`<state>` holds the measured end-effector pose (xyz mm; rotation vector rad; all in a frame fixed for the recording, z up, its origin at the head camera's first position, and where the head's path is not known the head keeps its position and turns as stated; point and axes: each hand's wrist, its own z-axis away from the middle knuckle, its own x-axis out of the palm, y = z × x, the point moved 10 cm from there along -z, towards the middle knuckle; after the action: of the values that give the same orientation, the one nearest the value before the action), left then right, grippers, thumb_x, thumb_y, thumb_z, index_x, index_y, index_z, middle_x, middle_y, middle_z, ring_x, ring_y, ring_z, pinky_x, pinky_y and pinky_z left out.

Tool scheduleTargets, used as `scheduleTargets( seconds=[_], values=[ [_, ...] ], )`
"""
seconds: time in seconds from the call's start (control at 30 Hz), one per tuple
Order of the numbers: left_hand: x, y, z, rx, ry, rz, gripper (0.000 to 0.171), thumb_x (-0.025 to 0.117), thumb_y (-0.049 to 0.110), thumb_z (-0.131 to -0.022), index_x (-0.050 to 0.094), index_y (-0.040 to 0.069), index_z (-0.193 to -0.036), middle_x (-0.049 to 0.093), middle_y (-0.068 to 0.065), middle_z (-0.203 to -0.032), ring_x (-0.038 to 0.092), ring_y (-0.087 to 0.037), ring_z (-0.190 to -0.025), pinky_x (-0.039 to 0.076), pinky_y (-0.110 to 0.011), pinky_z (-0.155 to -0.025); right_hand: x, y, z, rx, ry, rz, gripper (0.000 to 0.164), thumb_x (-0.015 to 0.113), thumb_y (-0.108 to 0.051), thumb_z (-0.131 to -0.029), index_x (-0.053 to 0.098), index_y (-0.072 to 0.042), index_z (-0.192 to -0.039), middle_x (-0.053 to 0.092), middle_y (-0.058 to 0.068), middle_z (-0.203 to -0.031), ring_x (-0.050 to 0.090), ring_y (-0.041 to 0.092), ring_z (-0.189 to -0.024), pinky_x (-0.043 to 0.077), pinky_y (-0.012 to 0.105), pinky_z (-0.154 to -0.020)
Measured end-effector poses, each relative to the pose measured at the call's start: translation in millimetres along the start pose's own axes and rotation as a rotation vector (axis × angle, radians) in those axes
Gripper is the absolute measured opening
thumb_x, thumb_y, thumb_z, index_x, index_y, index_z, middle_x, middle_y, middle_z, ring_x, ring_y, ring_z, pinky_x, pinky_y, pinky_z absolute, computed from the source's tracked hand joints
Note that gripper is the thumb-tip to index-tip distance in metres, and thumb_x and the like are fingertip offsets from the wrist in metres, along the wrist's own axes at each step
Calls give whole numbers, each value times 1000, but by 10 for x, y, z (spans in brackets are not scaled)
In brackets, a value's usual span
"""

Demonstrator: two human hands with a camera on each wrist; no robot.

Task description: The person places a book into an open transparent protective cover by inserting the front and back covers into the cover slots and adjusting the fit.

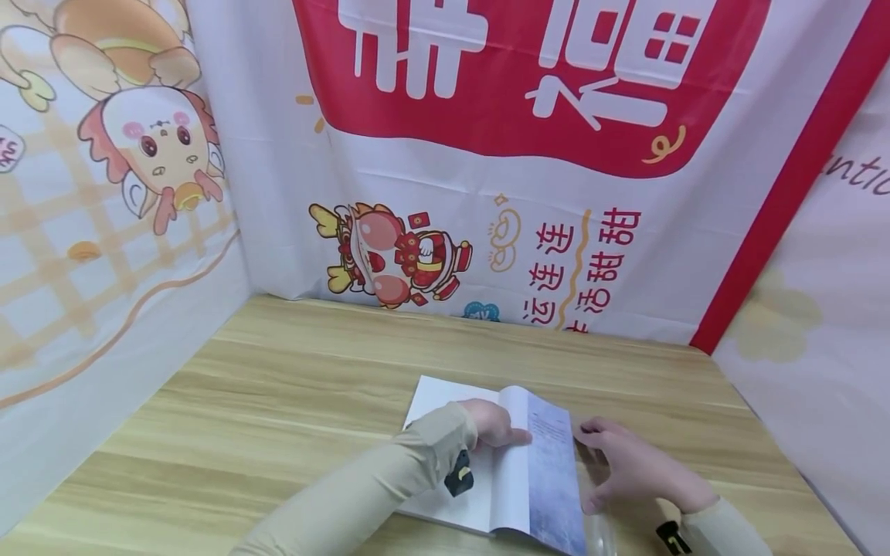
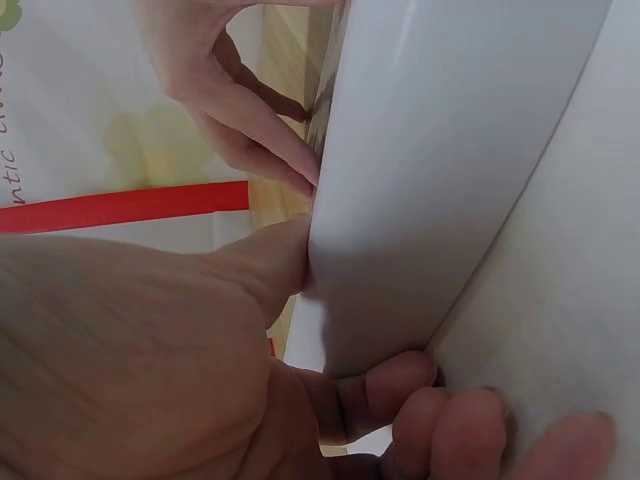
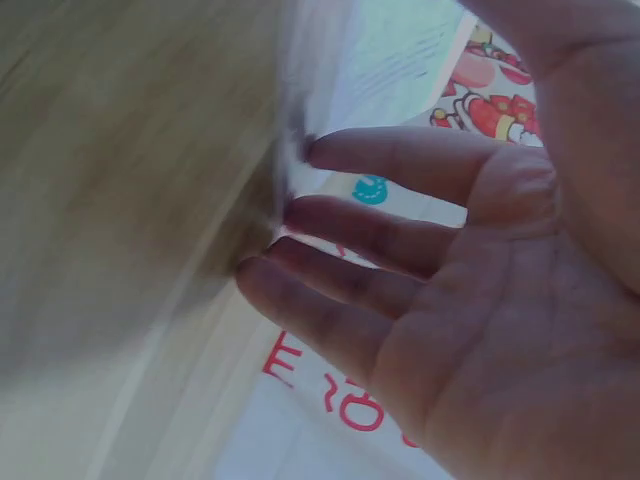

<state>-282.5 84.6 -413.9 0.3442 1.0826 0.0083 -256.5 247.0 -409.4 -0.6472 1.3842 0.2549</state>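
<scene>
An open book (image 1: pixel 445 502) lies on the wooden table, its cover (image 1: pixel 552 455) with the purple-grey printed side up and a white part curling beside the flat white page. My left hand (image 1: pixel 490 423) grips this curl: the thumb reaches over it onto the printed side. In the left wrist view my fingers (image 2: pixel 465 430) bend against the white page at the foot of the curl. My right hand (image 1: pixel 636 467) is at the book's right edge. Its straight, spread fingers (image 3: pixel 390 165) have their tips at a clear plastic film (image 3: pixel 290 120) along that edge.
The wooden table (image 1: pixel 278 409) stretches around the book. White printed cloth (image 1: pixel 417 162) hangs behind it, with more cloth at the left (image 1: pixel 125 232) and right (image 1: pixel 820 371). Clear plastic (image 1: pixel 601 537) sticks out past the book's lower right edge.
</scene>
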Motion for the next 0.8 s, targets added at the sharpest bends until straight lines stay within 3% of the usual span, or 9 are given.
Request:
scheduleTargets(
  seconds=[0.47, 0.8],
  values=[
    [-10, -22, 10, -52, 28, 19, 59, 51, 66, -87, 62, 8, -88, 55, -4, -71, 37, -11, -44, 29, -22, -40, 23, 35, -48, 38, -36, -44, 107, 76, -68, -55, 52, 5, -130, 45, 16, -134, 44, 34, -121, 37, 49, -97],
    [-13, 43, 36, 22, 48, -3, 54, 48, 61, -91, 62, 9, -85, 55, -5, -78, 51, -16, -62, 40, -27, -51, 29, 37, -29, 36, -36, -48, 105, 75, -68, -56, 53, 3, -130, 45, 16, -133, 45, 32, -119, 38, 50, -96]
  ],
)
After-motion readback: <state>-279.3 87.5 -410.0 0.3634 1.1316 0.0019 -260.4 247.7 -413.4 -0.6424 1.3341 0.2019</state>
